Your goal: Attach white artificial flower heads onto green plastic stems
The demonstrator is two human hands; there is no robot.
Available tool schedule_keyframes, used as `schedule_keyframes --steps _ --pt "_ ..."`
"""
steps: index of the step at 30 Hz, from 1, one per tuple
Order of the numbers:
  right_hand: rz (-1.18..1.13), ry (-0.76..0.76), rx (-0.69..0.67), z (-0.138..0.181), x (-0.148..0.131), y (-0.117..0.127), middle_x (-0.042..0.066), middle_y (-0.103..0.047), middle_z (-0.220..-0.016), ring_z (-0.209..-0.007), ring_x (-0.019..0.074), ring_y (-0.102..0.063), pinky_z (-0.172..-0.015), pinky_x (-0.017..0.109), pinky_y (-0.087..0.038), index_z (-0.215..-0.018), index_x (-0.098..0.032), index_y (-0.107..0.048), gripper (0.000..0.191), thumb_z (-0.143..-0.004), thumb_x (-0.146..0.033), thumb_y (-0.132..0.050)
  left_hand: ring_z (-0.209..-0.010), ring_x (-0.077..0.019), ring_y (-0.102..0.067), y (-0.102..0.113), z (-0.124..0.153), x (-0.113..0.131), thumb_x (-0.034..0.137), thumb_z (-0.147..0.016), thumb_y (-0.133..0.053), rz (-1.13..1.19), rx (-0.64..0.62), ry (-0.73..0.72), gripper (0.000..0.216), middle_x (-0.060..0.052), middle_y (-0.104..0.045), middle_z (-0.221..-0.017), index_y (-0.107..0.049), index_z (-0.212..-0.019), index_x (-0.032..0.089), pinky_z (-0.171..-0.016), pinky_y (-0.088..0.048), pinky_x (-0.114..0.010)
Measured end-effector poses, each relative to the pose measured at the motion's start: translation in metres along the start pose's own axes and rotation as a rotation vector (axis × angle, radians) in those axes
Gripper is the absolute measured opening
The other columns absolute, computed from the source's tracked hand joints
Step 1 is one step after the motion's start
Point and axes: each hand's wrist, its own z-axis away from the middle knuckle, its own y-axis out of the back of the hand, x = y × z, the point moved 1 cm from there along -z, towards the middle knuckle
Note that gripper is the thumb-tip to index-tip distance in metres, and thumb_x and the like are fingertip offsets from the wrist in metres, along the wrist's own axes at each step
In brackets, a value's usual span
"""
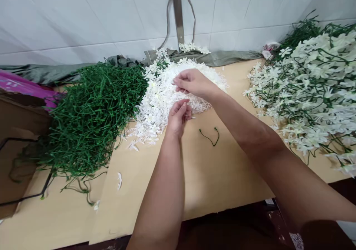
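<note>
White flower heads (155, 98) are heaped just beyond the left hand (179, 118), spreading to its left and beneath the right hand (191, 84). Farthest left of the hands, a brown box (19, 122) is seen, with a magenta item (26, 85) set behind it. Between these and the left hand, green stems (94, 112) are piled in a tangle. A loose white piece (119, 181) is left nearer the body, to the left of the left forearm. The left hand is half closed, its fingers curled in toward the thumb; whether anything is gripped cannot be told. The right hand is held farther forward, over the heap, with thumb and forefinger brought close together; whether anything is pinched there cannot be told either. Below the right hand, 1 bent green stem (213, 144) is laid on the cardboard (211, 190). Well to the right of both hands, white flowers on green stalks (317, 90) are massed.
</note>
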Motion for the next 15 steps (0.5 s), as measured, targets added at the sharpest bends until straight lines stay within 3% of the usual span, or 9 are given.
schedule_keyframes --steps 3,7,13,15 --pt "-0.226 -0.187 -0.12 0.032 0.013 0.013 0.001 -0.065 -0.061 -0.052 0.0061 -0.053 -0.051 0.018 -0.042 -0.075 -0.015 -0.056 0.027 -0.088 -0.033 -0.073 -0.052 -0.0063 -0.052 -0.002 0.0 0.001 0.034 -0.069 -0.083 0.054 0.055 0.004 0.03 0.004 -0.064 -0.068 -0.064 -0.09 0.023 -0.047 -0.039 -0.019" --pt "-0.335 -0.317 -0.113 0.046 0.028 0.013 -0.002 -0.062 -0.053 -0.045 0.0052 -0.049 -0.045 0.017 -0.038 -0.068 -0.016 -0.052 0.029 -0.087 -0.02 -0.073 -0.053 -0.0064 -0.053 -0.004 0.001 0.0 0.035 -0.062 -0.089 0.01 0.059 -0.015 0.035 0.004 -0.064 -0.066 -0.062 -0.079 0.021 -0.049 -0.041 -0.019" --pt "-0.285 -0.337 -0.197 0.04 0.037 0.009 0.0 -0.063 -0.054 -0.045 0.0067 -0.048 -0.045 0.019 -0.036 -0.063 -0.018 -0.049 0.033 -0.09 -0.023 -0.068 -0.05 -0.0065 -0.051 -0.003 -0.002 -0.002 0.039 -0.065 -0.088 -0.101 0.088 -0.051 0.037 0.003 -0.062 -0.057 -0.056 -0.068 0.02 -0.049 -0.042 -0.018" --pt "-0.182 -0.276 -0.136 0.039 0.038 0.016 0.0 -0.063 -0.057 -0.046 0.0075 -0.048 -0.048 0.021 -0.037 -0.065 -0.018 -0.048 0.032 -0.091 -0.024 -0.067 -0.048 -0.0057 -0.05 -0.002 -0.002 -0.003 0.035 -0.065 -0.088 -0.1 0.118 -0.043 0.036 0.004 -0.06 -0.055 -0.055 -0.067 0.019 -0.048 -0.042 -0.017"
